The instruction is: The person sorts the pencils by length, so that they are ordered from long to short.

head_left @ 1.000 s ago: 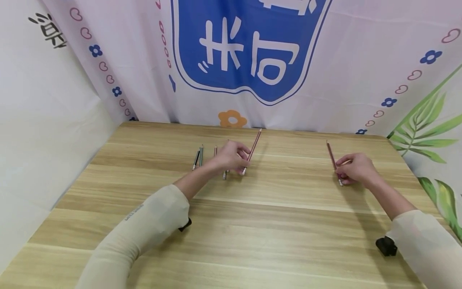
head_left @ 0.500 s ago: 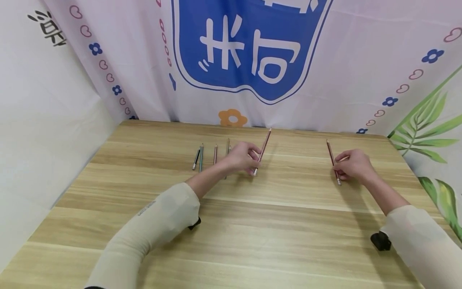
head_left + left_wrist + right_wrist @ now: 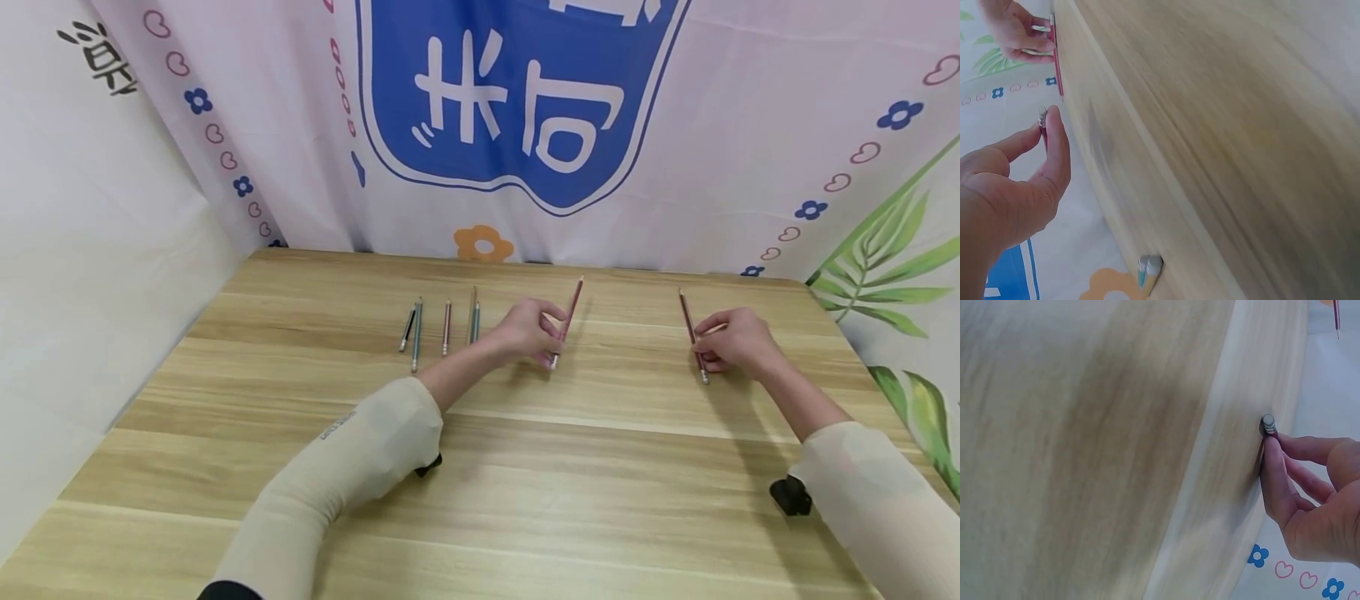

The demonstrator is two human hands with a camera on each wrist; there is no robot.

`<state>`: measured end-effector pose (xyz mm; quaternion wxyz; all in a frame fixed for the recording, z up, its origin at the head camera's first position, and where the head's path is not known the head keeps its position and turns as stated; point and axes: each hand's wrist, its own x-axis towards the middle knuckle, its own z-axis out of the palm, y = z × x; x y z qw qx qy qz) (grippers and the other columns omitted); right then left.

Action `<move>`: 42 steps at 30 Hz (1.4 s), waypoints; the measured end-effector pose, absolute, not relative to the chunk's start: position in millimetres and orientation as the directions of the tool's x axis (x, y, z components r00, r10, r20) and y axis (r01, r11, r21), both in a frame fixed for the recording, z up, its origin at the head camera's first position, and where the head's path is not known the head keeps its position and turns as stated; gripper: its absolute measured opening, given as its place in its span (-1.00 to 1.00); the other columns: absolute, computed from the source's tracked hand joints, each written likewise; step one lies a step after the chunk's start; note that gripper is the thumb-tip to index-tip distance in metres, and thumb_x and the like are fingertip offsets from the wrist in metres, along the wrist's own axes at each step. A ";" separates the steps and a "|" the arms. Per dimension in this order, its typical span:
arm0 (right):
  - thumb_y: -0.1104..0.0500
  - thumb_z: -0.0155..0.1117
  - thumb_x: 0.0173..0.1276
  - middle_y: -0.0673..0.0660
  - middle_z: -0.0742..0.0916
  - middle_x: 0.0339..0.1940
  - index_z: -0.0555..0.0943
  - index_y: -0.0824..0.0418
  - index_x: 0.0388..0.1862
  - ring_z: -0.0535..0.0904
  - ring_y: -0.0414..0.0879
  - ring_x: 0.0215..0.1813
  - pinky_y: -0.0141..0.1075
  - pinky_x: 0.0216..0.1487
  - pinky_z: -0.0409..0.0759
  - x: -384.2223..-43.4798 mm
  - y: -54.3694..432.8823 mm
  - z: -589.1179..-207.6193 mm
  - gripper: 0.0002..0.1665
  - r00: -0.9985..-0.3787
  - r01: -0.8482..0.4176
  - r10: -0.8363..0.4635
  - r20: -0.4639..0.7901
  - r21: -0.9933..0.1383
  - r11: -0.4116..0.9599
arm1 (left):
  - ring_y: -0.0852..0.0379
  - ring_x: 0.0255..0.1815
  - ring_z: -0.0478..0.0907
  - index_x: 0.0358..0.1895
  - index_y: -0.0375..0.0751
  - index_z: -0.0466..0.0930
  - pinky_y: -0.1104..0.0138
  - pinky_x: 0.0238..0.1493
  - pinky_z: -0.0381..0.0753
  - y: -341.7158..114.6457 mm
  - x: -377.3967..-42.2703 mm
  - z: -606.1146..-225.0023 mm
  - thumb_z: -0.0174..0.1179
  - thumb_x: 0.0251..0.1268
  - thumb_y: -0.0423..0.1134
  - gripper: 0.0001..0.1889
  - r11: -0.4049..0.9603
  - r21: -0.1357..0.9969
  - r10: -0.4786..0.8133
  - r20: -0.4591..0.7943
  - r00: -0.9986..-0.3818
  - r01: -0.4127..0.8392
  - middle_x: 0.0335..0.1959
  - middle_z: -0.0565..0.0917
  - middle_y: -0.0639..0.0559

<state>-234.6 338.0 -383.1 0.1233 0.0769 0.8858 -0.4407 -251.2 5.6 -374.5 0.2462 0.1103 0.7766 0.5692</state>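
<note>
My left hand (image 3: 528,329) pinches a red pencil (image 3: 573,307) near its white eraser end, with the point toward the back of the table. In the left wrist view a gap shows between this pencil (image 3: 1044,122) and the tabletop, which bears a soft shadow. Further right, the thumb and fingers of my right hand (image 3: 738,340) grip a second red pencil (image 3: 686,312) low, by the eraser end. Its metal ferrule (image 3: 1269,424) shows close to the tabletop in the right wrist view; the fingers hide part of the shaft.
Left of my left hand, several pencils lie on the wooden table (image 3: 525,500): a black one (image 3: 407,330), a teal one (image 3: 417,337), a red one (image 3: 447,327), a tan one (image 3: 473,304) and another teal one (image 3: 476,321). A printed curtain (image 3: 300,100) hangs behind the table's back edge.
My left hand has carried its red pencil to the right, uncovering the tan and teal pencils behind it. My right hand and its pencil have shifted slightly left, then stayed nearly still.
</note>
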 end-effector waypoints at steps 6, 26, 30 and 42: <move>0.48 0.31 0.35 0.06 0.75 -0.53 0.46 0.70 0.15 0.67 -0.23 -0.54 -0.33 -0.48 0.81 -234.3 337.3 -380.3 -0.55 -0.957 0.245 0.018 -0.291 -0.771 0.588 | 0.10 -0.51 0.60 0.32 -0.48 0.48 0.33 -0.49 0.82 19.5 -250.6 -377.7 0.29 0.25 -0.68 -0.46 0.308 0.943 0.450 -0.262 -0.854 -0.127 -0.34 0.58 -0.10; 0.48 0.30 0.34 0.02 0.73 -0.51 0.43 0.67 0.22 0.66 -0.21 -0.48 -0.30 -0.44 0.83 -231.9 337.9 -378.7 -0.50 -0.946 0.264 0.002 -0.325 -0.762 0.592 | 0.04 -0.49 0.61 0.31 -0.36 0.48 0.36 -0.57 0.77 63.8 -245.3 -384.2 0.25 0.26 -0.69 -0.45 0.212 0.941 0.412 -0.332 -0.848 -0.265 -0.22 0.68 -0.26; 0.48 0.28 0.35 0.01 0.72 -0.52 0.42 0.66 0.23 0.65 -0.22 -0.47 -0.30 -0.43 0.83 -231.9 337.8 -378.4 -0.49 -0.946 0.262 0.001 -0.324 -0.764 0.589 | 0.03 -0.51 0.60 0.24 -0.38 0.50 0.35 -0.58 0.78 71.9 -245.4 -385.6 0.25 0.25 -0.69 -0.51 0.153 0.930 0.407 -0.367 -0.836 -0.334 -0.31 0.68 -0.29; 0.48 0.29 0.35 0.00 0.72 -0.53 0.41 0.66 0.25 0.66 -0.23 -0.46 -0.30 -0.43 0.83 -230.8 337.0 -377.4 -0.47 -0.945 0.267 0.005 -0.328 -0.762 0.591 | 0.04 -0.62 0.57 -0.08 -0.29 0.56 0.35 -0.66 0.72 95.5 -239.2 -391.0 0.21 0.21 -0.73 -0.68 0.091 0.903 0.375 -0.421 -0.826 -0.419 -0.56 0.61 -0.19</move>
